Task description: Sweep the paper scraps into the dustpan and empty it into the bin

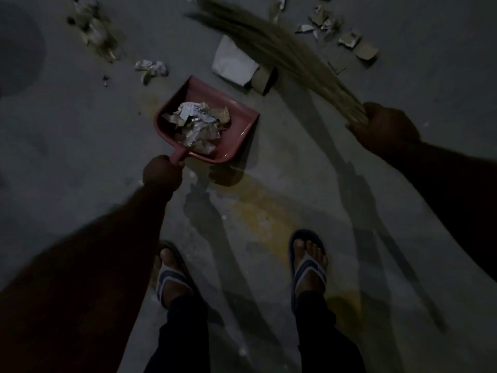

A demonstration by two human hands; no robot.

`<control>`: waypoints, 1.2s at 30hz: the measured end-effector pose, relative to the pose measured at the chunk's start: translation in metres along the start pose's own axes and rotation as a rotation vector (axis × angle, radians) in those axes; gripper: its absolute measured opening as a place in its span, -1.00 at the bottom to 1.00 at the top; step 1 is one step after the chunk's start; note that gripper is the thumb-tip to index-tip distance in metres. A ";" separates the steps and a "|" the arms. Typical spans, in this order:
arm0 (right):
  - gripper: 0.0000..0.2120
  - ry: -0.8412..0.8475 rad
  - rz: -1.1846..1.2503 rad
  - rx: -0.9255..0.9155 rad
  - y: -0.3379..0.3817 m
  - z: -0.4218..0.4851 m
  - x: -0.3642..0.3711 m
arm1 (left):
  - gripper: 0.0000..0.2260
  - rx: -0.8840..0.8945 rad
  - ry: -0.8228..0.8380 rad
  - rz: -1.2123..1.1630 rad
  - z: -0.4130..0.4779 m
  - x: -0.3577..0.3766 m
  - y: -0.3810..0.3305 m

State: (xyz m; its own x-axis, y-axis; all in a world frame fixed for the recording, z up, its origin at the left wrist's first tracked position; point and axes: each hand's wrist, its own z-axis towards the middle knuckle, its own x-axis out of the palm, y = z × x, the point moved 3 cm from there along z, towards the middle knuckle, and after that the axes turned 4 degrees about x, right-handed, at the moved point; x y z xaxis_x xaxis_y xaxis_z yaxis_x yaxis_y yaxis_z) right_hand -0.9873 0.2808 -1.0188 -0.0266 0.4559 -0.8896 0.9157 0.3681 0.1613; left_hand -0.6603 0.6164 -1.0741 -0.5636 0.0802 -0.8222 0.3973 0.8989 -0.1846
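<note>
Head view showed your left hand (162, 173) with fingers clenched round the part-filled dustpan (242, 122), mouth facing paper scraps (349, 40) on the floor (295, 184), your right hand (384, 125) gripping the broom (282, 47) to sweep them in.

Counted here: one dustpan (243, 130), one broom (282, 49), one cardboard tube (262, 79), one white sheet (232, 61), two flip-flops (164, 278) (306, 267).

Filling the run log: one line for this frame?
phase: sweeping | left hand: grips dustpan handle, scraps inside | right hand: grips broom, blurred | floor: loose scraps beyond dustpan | bin: not seen
</note>
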 end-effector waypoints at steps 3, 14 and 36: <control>-0.53 0.109 -0.034 0.031 0.006 0.015 0.003 | -0.70 -0.025 0.051 -0.035 0.005 -0.002 -0.005; -0.63 0.362 0.076 -0.044 -0.009 -0.061 0.022 | -0.77 0.043 0.045 -0.060 0.018 -0.004 -0.022; -0.59 0.118 0.173 0.083 -0.035 -0.064 0.020 | -0.80 0.244 0.041 0.042 -0.009 0.032 -0.075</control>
State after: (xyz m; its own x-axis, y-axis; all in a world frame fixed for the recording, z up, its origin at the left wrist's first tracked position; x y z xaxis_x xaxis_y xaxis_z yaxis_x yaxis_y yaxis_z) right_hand -1.0461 0.3293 -1.0151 0.0919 0.5997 -0.7949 0.9405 0.2100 0.2672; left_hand -0.7147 0.5551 -1.0822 -0.5695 0.1372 -0.8104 0.5813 0.7643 -0.2792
